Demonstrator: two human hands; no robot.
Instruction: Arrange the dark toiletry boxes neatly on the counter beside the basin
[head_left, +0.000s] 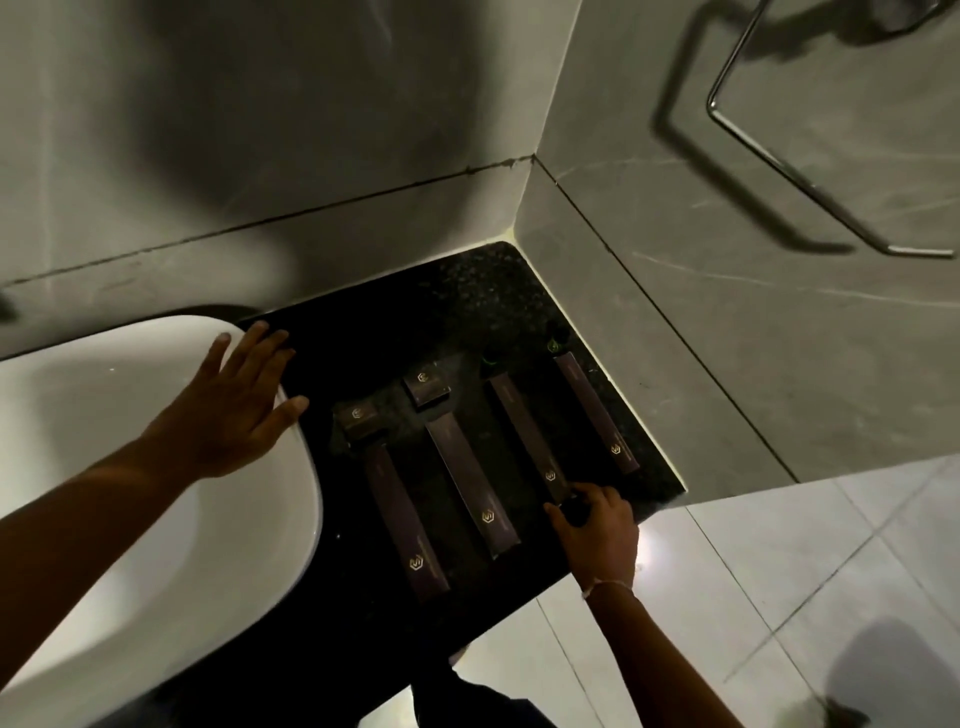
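1. On the black speckled stone counter (467, 291) to the right of the white ceramic basin (130, 467), the dark toiletry boxes are lying in near-parallel rows running from near to far.
2. Counting them: four long slim dark cardboard boxes with gold logos are showing — a near-left one (405, 519), a second (470, 483), a third (524, 431) and a far-right one (597, 410) close beside the grey wall. Two small squarish dark boxes (358, 421) and (427, 387) are sitting at the far ends of the two left long boxes. That is making six boxes in all.
3. The right hand (597, 525) is curling its fingers around the near end of the third long box, appearing to pinch it between thumb and fingertips; something dark is sitting in the grip and I cannot tell what it is.
4. The left hand (244, 400) is lying flat and spread, holding nothing, resting on the basin's right rim.
5. Judging by their look, these boxes are probably light, stiff-walled card that will slide easily on polished stone and dent if squeezed hard.
6. Taking hold at an end and nudging with a light touch seems best, since a push at one end will swing the whole box.
7. Two small dark objects with green marks (555, 340) are standing at the far ends of the right boxes; I cannot identify them.
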